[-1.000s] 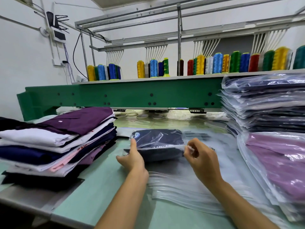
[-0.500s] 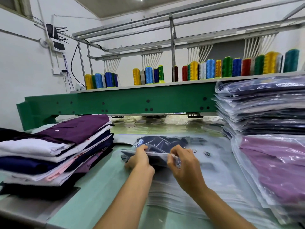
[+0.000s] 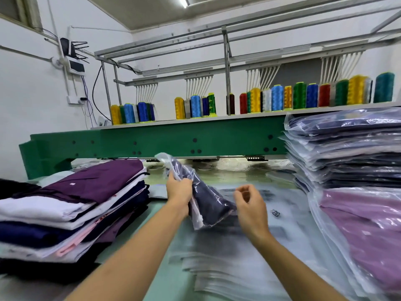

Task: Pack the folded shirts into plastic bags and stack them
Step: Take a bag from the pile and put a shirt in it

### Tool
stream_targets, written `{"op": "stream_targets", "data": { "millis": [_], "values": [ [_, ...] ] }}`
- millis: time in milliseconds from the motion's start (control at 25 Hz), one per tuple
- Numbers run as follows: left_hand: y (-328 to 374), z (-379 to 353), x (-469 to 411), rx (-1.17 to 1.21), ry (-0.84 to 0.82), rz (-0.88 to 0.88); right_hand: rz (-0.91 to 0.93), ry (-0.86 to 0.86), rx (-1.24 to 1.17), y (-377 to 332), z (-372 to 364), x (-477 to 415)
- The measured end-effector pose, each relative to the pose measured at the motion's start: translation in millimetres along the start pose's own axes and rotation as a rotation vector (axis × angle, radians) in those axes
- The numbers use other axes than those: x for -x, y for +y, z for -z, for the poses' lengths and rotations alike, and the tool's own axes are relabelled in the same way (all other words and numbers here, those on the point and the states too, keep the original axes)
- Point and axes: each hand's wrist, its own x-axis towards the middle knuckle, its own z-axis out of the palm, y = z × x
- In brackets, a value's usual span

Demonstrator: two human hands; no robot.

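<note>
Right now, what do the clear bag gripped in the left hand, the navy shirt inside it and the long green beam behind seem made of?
Clear bag: thin glossy plastic film; it crinkles and glints.
Navy shirt: soft matte fabric; it sags and folds.
Green beam: likely painted metal; flat, rigid, with dark bolt holes.

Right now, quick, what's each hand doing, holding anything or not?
Left hand: holding the bagged navy shirt, tilted up.
Right hand: open, fingers loosely curled, holding nothing.
</note>
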Motion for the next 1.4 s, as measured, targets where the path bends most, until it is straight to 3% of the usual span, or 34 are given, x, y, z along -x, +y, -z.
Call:
{"op": "stream_targets", "data": {
  "millis": [80,320,480,560,720,880,1160,1400],
  "values": [
    [26,0,-5,-0.012,-0.072,-0.006,-0.188,-0.015,0.102,7,9,-31],
    [91,-19,12,-0.117,-0.196,-0.172,-0.513,-0.422,0.115,19,22,-67],
    [108,-32,11,-0.145,-0.274,-0.252,-0.753,-0.606,-0.15,26,20,-66],
    [112,-37,7,-0.16,-0.295,-0.281,-0.797,-0.616,-0.283,23,21,-61],
    [111,-46,9,-0.099,-0.318,-0.271,-0.639,-0.457,-0.316,7,42,-70],
    [99,-66,34,0.036,-0.399,-0.145,-0.405,-0.239,-0.046,-18,96,-89],
    [66,-110,83,0.0,-0.544,-0.008,-0.316,0.042,0.38,-25,236,-102],
    [8,-169,121,0.038,-0.677,0.228,-0.348,0.179,0.707,-6,342,-97]
  ]
}}
